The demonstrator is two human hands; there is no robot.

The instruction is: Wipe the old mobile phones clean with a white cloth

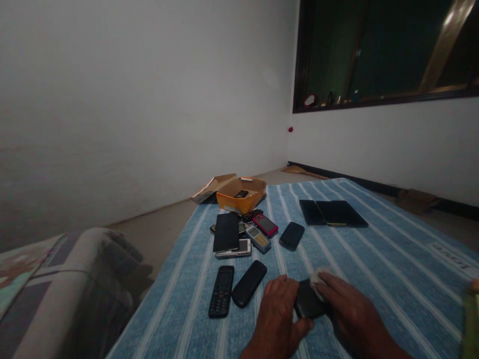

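You are working over a blue, white-striped cloth with a woven look, its surface lying mostly flat. Your left hand has its fingers close together and thumb apart, gripping the left side of a dark, flat, rectangular device. Your right hand has bent fingers pinching a crumpled, whitish soft wad against the device's upper right. The device lies between your hands at the near part of the cloth; its visible face is matt and plain, and your fingers and the wad hide its edges. To your left lie a black keypad phone and a smooth, black, round-ended phone. Beyond, a black flat slab partly covers a silver-edged phone, near a pink-framed phone and an open orange cardboard box. Three dark, thin panels lie further right.
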